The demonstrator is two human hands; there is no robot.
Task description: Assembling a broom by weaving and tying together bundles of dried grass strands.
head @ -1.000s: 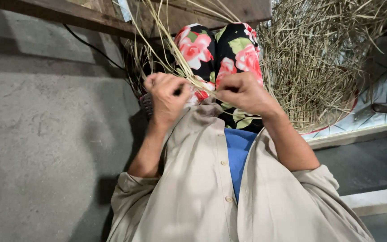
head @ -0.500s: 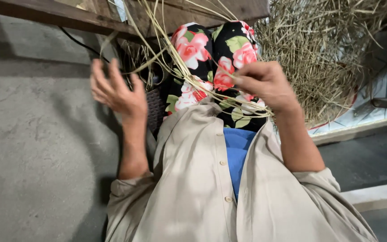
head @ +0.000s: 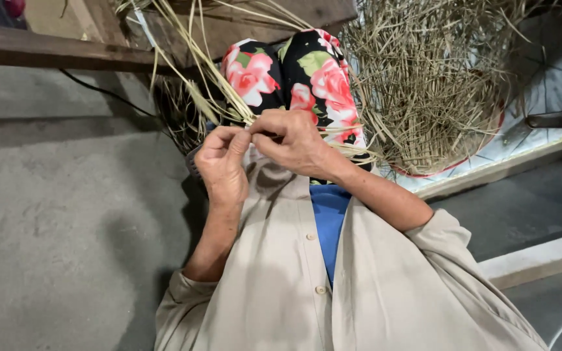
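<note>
- Near the middle of the frame, my left hand (head: 224, 166) and right hand (head: 292, 140) met just above my lap, thumbs and fingertips pressed together on thin dry straw strands (head: 193, 78).
- My left hand pinched the strands between thumb and forefinger; my right hand, curled over from the right, gripped the same spot, so both were closed on the straw.
- From the pinch the strands fanned upward toward the upper left of the frame, crossing a wooden beam (head: 60, 57).
- Behind my hands lay the flowered black cloth (head: 307, 78) over my knees, and to the upper right a big heap of loose straw (head: 430, 84) sat in a red-rimmed basin.
- As I judged it, doing this well meant keeping the pinch tight at the crossing point, holding the strands flat and parallel, and pulling evenly so none slipped or snapped.
- I thought the dry fibres would crack if bent sharply, so gentle turns suited them.
</note>
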